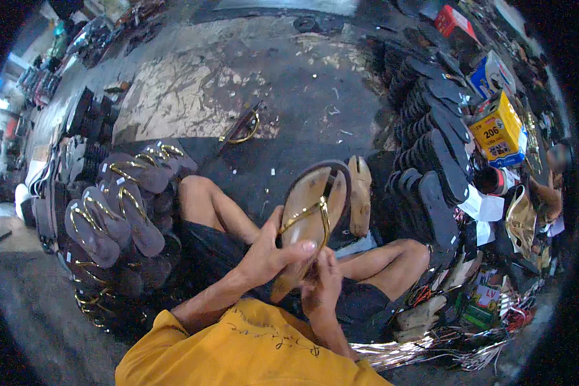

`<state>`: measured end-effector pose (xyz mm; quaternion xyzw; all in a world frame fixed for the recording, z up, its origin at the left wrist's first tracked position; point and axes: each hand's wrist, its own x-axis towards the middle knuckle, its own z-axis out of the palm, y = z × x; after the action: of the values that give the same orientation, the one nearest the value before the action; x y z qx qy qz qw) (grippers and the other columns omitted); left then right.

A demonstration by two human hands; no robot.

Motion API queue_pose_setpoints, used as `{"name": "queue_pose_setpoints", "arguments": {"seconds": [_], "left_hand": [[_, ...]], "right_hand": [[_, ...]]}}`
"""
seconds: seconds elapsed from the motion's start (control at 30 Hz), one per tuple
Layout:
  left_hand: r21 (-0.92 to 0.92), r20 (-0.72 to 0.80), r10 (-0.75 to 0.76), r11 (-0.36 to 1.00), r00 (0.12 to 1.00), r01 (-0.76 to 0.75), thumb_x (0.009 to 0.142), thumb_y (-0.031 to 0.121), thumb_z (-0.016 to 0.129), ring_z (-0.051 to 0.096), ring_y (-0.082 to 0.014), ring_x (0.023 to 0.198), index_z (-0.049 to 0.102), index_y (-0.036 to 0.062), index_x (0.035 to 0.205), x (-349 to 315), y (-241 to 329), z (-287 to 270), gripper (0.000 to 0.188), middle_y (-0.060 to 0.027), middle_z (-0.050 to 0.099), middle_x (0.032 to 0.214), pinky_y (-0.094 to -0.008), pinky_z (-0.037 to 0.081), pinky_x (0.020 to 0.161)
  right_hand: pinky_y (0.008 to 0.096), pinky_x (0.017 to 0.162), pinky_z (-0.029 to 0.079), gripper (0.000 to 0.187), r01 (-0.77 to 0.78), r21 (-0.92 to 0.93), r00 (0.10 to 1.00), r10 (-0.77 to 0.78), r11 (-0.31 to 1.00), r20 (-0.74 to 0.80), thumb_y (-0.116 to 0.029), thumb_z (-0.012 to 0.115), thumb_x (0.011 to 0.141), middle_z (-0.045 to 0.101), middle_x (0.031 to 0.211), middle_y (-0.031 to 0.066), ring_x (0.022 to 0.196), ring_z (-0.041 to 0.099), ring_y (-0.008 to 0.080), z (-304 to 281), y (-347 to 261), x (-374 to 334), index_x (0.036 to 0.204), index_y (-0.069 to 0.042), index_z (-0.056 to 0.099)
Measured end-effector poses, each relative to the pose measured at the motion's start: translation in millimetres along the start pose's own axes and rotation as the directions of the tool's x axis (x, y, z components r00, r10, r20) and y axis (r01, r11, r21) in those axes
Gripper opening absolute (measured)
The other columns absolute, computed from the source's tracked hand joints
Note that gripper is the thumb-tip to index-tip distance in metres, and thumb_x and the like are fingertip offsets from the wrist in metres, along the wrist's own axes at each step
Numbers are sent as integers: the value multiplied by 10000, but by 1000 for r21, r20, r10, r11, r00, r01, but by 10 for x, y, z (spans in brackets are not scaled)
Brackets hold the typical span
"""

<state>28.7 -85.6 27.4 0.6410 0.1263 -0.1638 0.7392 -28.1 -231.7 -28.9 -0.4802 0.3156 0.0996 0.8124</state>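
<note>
A flip-flop (345, 183) with a dark sole and a shiny gold strap (326, 222) is tilted up before me. A tan wooden foot form (298, 215) lies on its sole, under the strap. My left hand (278, 254) grips it from the left, thumb across the form below the strap. Close by the right edge, near the heel, my right hand (325, 286) has its fingers curled; what they pinch is hidden and partly blurred. A second wooden foot form (360, 199) stands just beyond, to the right.
Finished gold-strapped flip-flops (132, 206) are heaped at my left. Stacks of dark soles (431, 161) rise at my right, beside a yellow box (500, 132) and a bundle of shiny strips (424, 350). A lone gold-strapped flip-flop (241, 128) lies on the floor ahead.
</note>
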Motion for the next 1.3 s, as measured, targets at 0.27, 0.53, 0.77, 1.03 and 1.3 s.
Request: {"name": "queue_pose_setpoints", "arguments": {"seconds": [0.27,0.53,0.77,1.03,1.3], "left_hand": [[360,86,176,912,981,-196,1140,208,563,642,-173,1013,613,-65,1175,-47,210,-47,279,-102,677,1081,-353,551,881],[202,371,276,908,887,-367,1139,411,575,536,-118,748,531,10,973,17,50,-302,436,-27,520,808,-311,475,664],[86,229,252,957,940,-277,1136,316,600,561,-85,796,548,28,900,-60,-65,-158,376,-11,604,864,-262,482,714],[311,-4,433,857,901,-410,1146,278,546,552,-150,834,631,-12,1034,168,-151,145,323,-64,590,862,-351,484,747],[108,-157,73,993,985,-56,1131,245,475,625,-229,1142,606,-69,1335,398,-578,-147,397,-189,684,1241,-353,522,975]], "right_hand": [[494,1126,497,1086,-2,-15,834,10,1000,552,-197,890,800,499,1462,187,1380,536,338,-151,-509,-26,1625,-43,199],[512,1159,496,1050,-410,263,722,134,873,679,-244,804,748,526,1529,192,1397,562,360,-198,-716,-150,1638,-14,297],[518,1145,511,928,-350,342,835,125,872,537,-245,754,786,576,1476,211,1357,602,366,-213,-780,-208,1600,-4,377],[515,1201,452,1196,296,-149,880,-209,944,426,-40,808,824,326,1653,177,1517,397,374,-68,-494,140,1715,-133,15],[541,1280,316,1259,525,-368,808,-313,767,499,5,748,845,216,1712,259,1572,308,433,305,-332,432,1728,-195,-127]]}}
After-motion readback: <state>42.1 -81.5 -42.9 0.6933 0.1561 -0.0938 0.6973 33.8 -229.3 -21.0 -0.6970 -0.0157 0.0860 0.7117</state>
